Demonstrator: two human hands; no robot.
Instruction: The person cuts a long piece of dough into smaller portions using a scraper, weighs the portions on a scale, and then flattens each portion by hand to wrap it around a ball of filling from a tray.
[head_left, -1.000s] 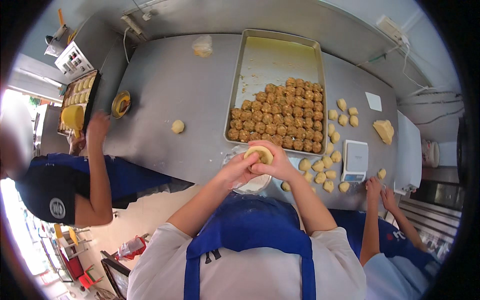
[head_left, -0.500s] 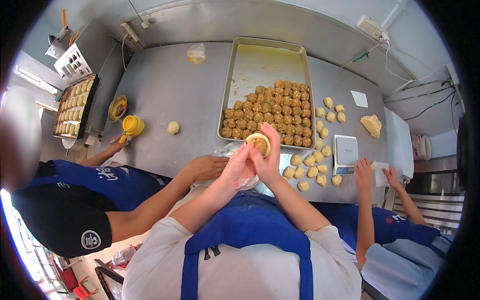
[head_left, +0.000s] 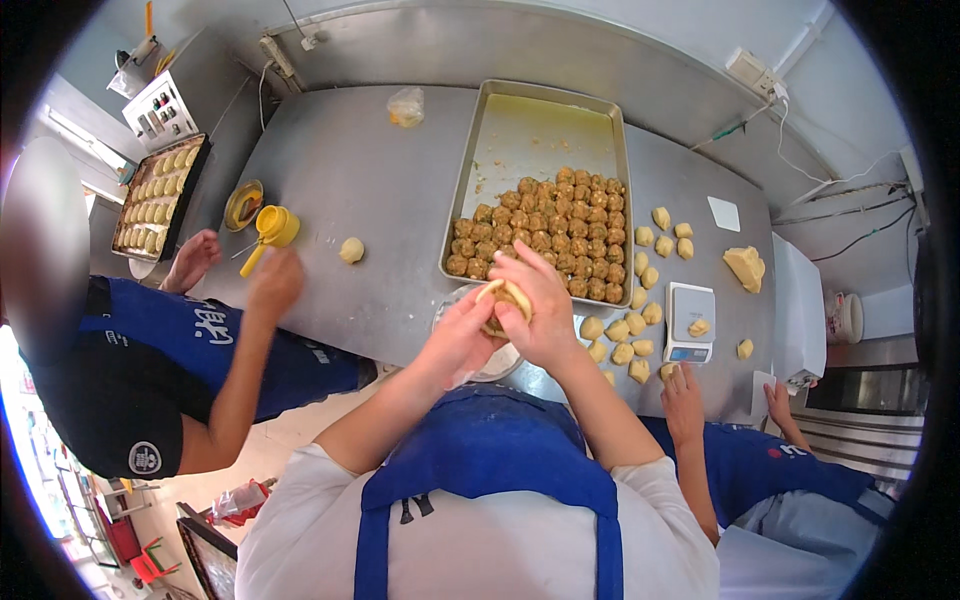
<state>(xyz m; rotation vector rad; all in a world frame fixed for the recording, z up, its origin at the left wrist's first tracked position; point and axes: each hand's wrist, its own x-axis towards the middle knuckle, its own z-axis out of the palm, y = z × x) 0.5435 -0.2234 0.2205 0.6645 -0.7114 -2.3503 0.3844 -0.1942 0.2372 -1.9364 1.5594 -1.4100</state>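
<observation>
A pale dough wrapper [head_left: 516,291] is folded partway round a ball of brown filling, between my two hands just below the tray's near edge. My left hand [head_left: 460,335] pinches its left side with thumb and fingers. Cupped along the other side, my right hand [head_left: 543,312] presses its thumb onto the dough. Fingers cover much of the filling. Beneath my hands is a bowl of white flour [head_left: 498,364], partly hidden by them. Directly beyond lies a metal tray [head_left: 545,95] with rows of brown filling balls [head_left: 560,225].
Dough pieces [head_left: 622,353] lie right of the tray, by a white scale [head_left: 690,310] bearing one piece. A dough lump [head_left: 745,268] sits farther right. At left are a yellow cup [head_left: 277,226], a small bowl [head_left: 243,205] and a dough ball [head_left: 351,250]. Co-workers flank me.
The wrapper's edges have folded farther up round the filling. The left co-worker's hand has left my side for the yellow cup. A dough piece now rests on the scale.
</observation>
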